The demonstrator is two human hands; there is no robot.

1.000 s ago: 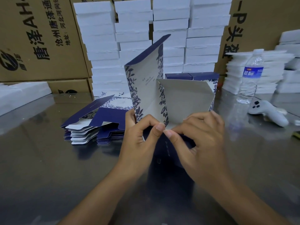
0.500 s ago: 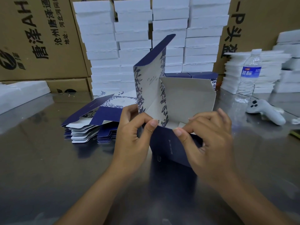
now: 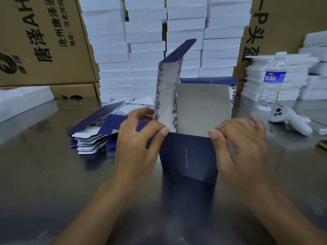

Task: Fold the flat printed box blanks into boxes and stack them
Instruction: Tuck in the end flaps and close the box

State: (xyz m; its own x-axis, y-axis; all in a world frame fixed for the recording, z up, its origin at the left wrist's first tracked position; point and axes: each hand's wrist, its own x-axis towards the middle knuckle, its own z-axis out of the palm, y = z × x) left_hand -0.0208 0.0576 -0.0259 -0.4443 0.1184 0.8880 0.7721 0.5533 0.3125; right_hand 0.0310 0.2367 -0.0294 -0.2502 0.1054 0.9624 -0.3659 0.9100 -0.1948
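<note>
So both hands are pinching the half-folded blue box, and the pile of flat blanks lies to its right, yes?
Not quite. The left hand and right hand do pinch the half-folded blue box, but the head view shows the pile of flat blanks lying to its left, not its right.

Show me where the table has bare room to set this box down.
The table is bare left of the left hand, in front of the blank pile, and right of the right hand, in front of the controller. Behind the box it is crowded: white stacks, bottle.
</note>
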